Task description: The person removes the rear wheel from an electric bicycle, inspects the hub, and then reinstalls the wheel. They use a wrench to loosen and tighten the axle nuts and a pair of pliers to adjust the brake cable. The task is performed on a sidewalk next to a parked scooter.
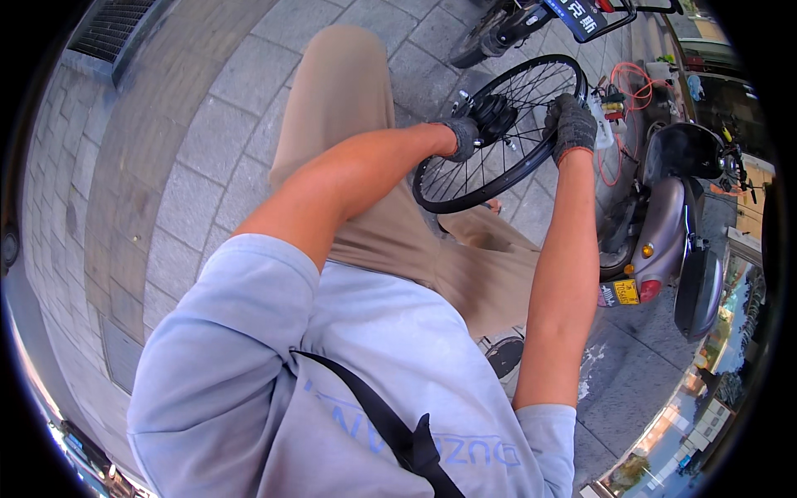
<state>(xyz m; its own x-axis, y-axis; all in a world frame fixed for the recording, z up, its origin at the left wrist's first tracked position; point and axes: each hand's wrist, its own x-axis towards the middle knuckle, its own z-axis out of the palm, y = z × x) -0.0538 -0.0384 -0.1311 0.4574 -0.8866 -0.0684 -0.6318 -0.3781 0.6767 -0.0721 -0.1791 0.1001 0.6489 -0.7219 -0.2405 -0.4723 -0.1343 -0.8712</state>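
A black spoked wheel [507, 184] is held tilted over my knees, with a thick dark hub [496, 118] at its centre. Grey knit gloves cover both hands. My left hand [462, 138] is closed at the near side of the hub, by the axle end; the fingertips are partly hidden. On the far right of the wheel, my right hand [571, 124] wraps round the rim, its thumb toward the spokes.
Grey paving slabs [199, 158] spread out to the left, with a metal drain grate [110, 30] at the upper left. A parked scooter [664, 220] stands at the right. Beyond the wheel are an orange hose [639, 83], a whitish container [599, 124] and another two-wheeler [515, 31].
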